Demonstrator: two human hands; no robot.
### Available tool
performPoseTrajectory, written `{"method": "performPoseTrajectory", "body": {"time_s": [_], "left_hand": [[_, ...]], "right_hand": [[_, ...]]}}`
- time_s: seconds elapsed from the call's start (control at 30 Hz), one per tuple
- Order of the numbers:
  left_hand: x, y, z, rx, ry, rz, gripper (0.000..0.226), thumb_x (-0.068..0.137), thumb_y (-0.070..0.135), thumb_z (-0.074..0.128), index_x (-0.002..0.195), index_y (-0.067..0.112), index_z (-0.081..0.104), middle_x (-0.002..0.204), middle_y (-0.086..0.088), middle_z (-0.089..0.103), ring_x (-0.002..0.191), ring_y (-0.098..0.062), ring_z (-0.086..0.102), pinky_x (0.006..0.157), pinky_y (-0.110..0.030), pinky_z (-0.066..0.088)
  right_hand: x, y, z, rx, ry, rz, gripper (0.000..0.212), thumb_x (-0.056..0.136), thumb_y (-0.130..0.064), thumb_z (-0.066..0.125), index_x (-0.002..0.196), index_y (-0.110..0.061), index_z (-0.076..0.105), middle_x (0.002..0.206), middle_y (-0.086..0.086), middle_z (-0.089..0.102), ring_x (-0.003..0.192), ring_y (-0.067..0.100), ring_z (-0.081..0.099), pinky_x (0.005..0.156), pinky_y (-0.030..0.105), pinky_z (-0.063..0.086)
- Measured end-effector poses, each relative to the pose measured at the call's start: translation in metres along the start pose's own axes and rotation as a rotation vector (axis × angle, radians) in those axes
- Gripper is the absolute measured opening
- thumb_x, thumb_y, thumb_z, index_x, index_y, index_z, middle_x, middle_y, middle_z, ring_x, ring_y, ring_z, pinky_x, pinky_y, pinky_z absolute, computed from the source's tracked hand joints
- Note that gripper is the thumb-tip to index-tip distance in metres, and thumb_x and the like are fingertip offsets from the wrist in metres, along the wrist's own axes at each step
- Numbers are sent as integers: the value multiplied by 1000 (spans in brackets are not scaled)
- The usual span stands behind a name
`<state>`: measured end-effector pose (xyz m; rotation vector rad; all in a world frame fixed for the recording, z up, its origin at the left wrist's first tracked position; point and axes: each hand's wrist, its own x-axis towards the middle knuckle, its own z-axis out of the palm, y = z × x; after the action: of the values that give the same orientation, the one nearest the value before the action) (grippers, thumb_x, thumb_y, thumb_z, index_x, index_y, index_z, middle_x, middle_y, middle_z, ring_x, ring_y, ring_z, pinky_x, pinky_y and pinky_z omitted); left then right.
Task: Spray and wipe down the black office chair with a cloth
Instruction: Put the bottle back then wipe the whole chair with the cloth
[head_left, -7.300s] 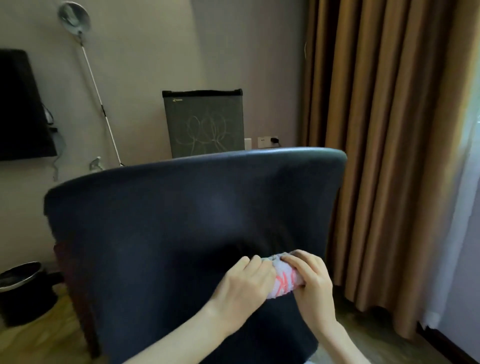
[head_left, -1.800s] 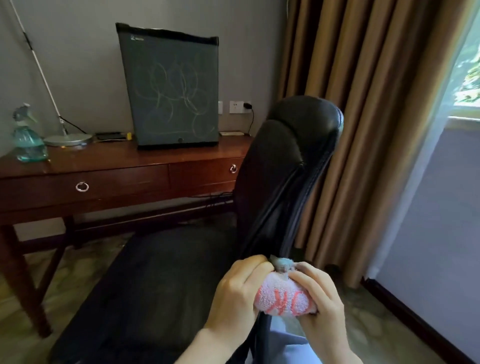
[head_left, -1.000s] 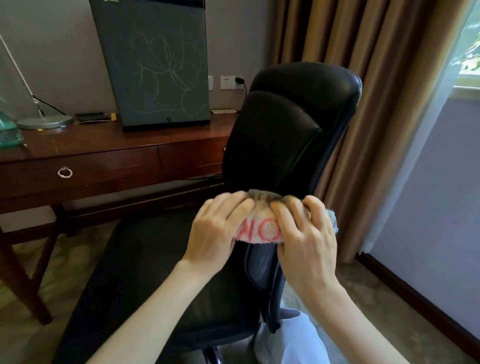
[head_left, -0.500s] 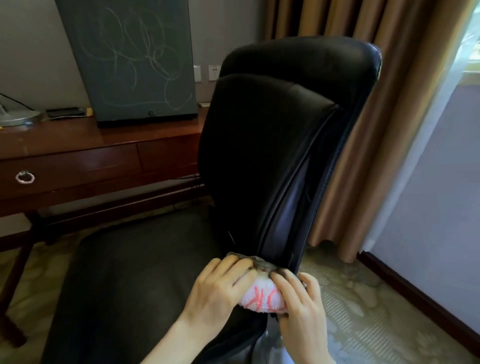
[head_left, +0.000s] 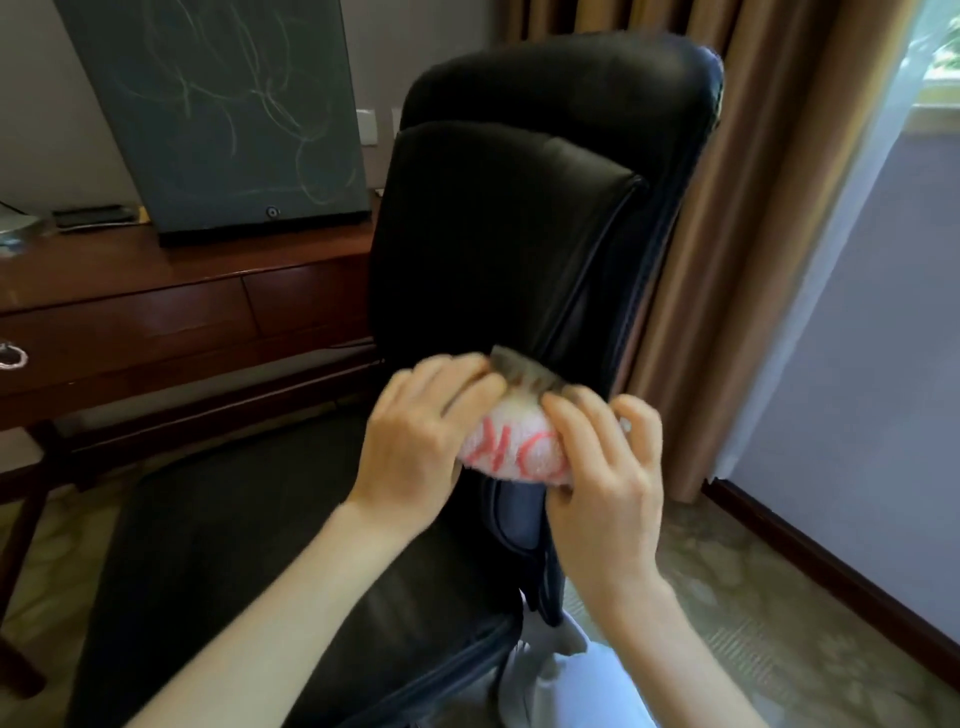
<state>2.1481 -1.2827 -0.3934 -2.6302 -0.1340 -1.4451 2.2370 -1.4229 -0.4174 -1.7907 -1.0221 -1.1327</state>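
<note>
White terry with red lettering: that is the cloth (head_left: 511, 449), bunched between my 2 hands. My left hand (head_left: 415, 447) curls round its left side, fingers bent over the top; my right hand (head_left: 608, 467) clasps its right side, fingertips pressed into the nap. Both hands grip the cloth and nothing else.

The cloth is pushed against the black office chair (head_left: 498, 234), on the side edge of the backrest nearest the curtain (head_left: 753, 208) and low down, a little above the seat. Its upper fold looks dark against the leather.

0.5 s ago the cloth sat at the very foot of that edge. Now it is higher, and a stretch of the chair's frame shows beneath my hands, with the same 2-handed hold.
</note>
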Motion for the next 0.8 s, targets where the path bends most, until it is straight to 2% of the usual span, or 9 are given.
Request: {"method": "performPoseTrajectory", "body": {"time_s": [0.1, 0.2, 0.3, 0.37, 0.43, 0.5, 0.63, 0.7, 0.8], "left_hand": [[-54, 7, 15, -43, -57, 15, 28, 79, 7, 69, 106, 12, 65, 111, -9, 64, 104, -30, 59, 79, -40, 48], [-96, 15, 27, -67, -195, 16, 19, 81, 10, 59, 97, 13, 69, 106, -5, 66, 100, -25, 59, 76, -35, 45], [-122, 21, 35, -89, -347, -43, 30, 76, 13, 47, 94, 15, 70, 103, 0, 65, 94, -24, 63, 75, -30, 41], [-122, 25, 36, -96, -371, -81, 35, 72, 11, 43, 94, 15, 69, 101, 1, 64, 90, -23, 64, 75, -29, 41], [-108, 26, 32, -99, -297, -105, 34, 72, 9, 45, 96, 13, 70, 101, -1, 64, 91, -25, 63, 77, -30, 43], [-83, 25, 24, -93, -161, -101, 33, 74, 7, 53, 103, 12, 68, 106, -5, 64, 97, -29, 60, 81, -35, 45], [0, 26, -9, -50, 96, -82, 45, 69, -5, 53, 112, 8, 61, 112, -15, 63, 103, -36, 56, 83, -42, 46], [41, 22, -24, -30, 163, -95, 42, 71, -8, 52, 109, 5, 65, 112, -15, 62, 103, -35, 55, 81, -42, 46], [74, 15, -30, -15, 174, -121, 37, 75, -7, 57, 108, 6, 65, 112, -11, 61, 105, -30, 55, 80, -41, 48]], "right_hand": [[-68, -1, 17, 18, -58, 99, 36, 78, 5, 51, 105, -6, 71, 110, 6, 67, 98, 27, 46, 89, 34, 45], [-135, -2, 37, 39, -152, 276, 44, 71, 1, 46, 106, -10, 71, 110, 4, 68, 96, 27, 46, 87, 32, 42], [-179, -2, 53, 53, -286, 395, 60, 57, 5, 61, 110, -20, 63, 111, -2, 67, 92, 24, 44, 83, 31, 42], [-178, -1, 54, 93, -291, 421, 65, 52, 8, 67, 110, -21, 62, 111, -7, 64, 90, 23, 44, 83, 27, 41], [-150, 0, 45, 142, -190, 393, 46, 64, 3, 55, 104, -14, 69, 110, -5, 64, 91, 24, 45, 87, 21, 38], [-101, 1, 27, 182, -71, 327, 38, 72, 2, 48, 98, -9, 73, 105, 1, 68, 92, 25, 46, 89, 21, 37], [15, 5, -6, 226, 102, 107, 31, 73, 16, 62, 94, -4, 73, 102, 10, 68, 90, 34, 54, 88, 30, 42], [59, 6, -15, 196, 134, 30, 29, 72, 13, 68, 95, -4, 72, 101, 8, 68, 89, 34, 55, 88, 24, 38], [89, 6, -18, 128, 133, 0, 28, 73, 7, 70, 98, -6, 72, 101, 3, 69, 92, 29, 53, 85, 13, 32]]}}
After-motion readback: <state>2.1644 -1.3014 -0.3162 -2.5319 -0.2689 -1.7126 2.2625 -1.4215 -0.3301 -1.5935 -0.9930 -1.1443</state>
